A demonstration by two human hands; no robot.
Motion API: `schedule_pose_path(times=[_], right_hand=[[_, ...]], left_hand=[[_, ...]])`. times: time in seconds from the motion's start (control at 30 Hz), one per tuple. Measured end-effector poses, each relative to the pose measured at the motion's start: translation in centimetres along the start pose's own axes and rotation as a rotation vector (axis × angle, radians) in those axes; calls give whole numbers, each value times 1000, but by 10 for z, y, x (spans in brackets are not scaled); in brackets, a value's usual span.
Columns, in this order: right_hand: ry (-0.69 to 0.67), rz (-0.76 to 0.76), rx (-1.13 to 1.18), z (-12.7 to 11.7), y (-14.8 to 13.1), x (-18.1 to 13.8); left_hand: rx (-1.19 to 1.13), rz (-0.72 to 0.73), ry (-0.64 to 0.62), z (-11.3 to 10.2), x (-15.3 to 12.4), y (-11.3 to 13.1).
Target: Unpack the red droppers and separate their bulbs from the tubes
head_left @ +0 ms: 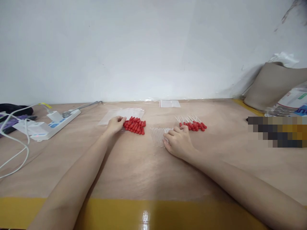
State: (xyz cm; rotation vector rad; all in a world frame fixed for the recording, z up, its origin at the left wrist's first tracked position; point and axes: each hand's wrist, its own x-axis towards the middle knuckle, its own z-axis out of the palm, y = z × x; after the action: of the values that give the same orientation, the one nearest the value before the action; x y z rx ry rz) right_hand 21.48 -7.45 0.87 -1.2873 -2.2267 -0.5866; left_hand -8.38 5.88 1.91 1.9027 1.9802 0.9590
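A pile of small red caps (135,125) lies in the middle of the table. My left hand (115,124) rests at the pile's left edge, fingers curled onto the nearest caps. A row of clear tubes (158,134) lies to the right of the pile. My right hand (177,141) sits on the right end of that row, fingers bent and pinched on the tubes. Behind it lies a bunch of clear tubes with red caps fitted (193,123).
Clear plastic bags (122,114) lie behind the caps, and a smaller one (169,103) by the wall. A white power strip (56,124) with plugs and cables sits at the left. A beige cushion (273,85) and packaging stand at the right. Yellow tape (144,213) edges the table front.
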Motion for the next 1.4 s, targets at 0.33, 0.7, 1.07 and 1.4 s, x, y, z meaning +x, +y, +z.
schedule_pose_path(times=[0.33, 0.7, 1.07, 1.4], right_hand=[[-89, 22, 104, -1, -2, -5], [-82, 565, 99, -15, 74, 16], [-456, 292, -87, -19, 144, 3], [-423, 95, -62, -6, 160, -2]], left_hand=[[67, 56, 109, -4, -2, 4], [62, 701, 446, 22, -71, 65], [95, 947, -158, 58, -137, 115], [89, 900, -216, 58, -133, 112]])
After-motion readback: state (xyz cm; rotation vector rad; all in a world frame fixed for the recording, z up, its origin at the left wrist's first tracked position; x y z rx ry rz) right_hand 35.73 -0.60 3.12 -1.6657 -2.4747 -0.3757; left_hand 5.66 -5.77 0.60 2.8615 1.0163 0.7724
